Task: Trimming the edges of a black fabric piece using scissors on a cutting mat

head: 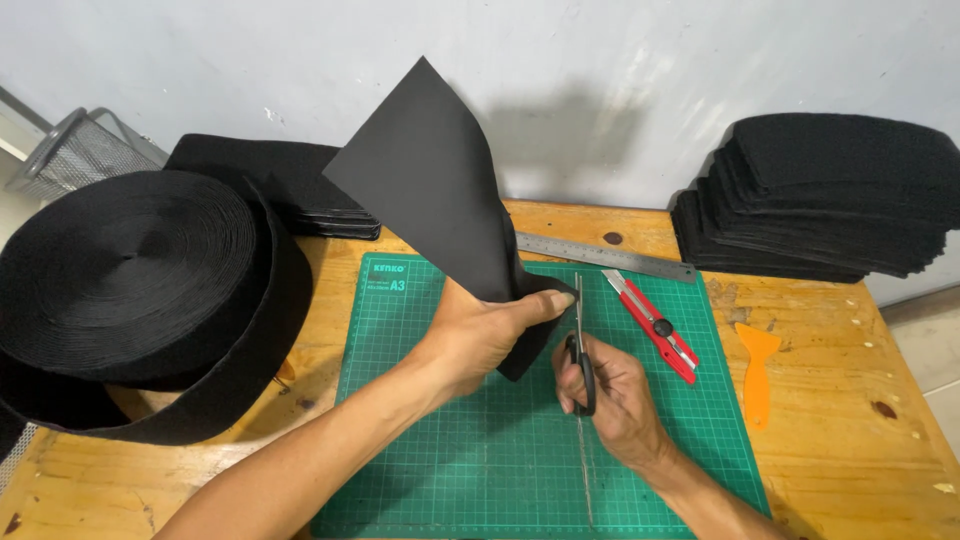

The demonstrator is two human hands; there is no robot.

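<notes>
L fingers (545, 303) pinched shut on black sheet (430, 180), lifted over green cutting mat (420, 450), tip toward 12 o'clock. R hand (610, 385) curled closed thru scissors (580, 340) handles, blades up along sheet's edge at 3 o'clock. Red utility knife (652, 325) & steel ruler (605, 256) further out, 2 o'clock. Black roll (130, 270) at 9 o'clock; stacked black pieces (820, 195) at 2 o'clock.

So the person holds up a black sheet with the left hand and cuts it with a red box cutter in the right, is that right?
Not quite. The right hand holds black-handled scissors, not the red box cutter, which lies untouched on the green cutting mat. The left hand does hold the black sheet. The head view shows this.
</notes>
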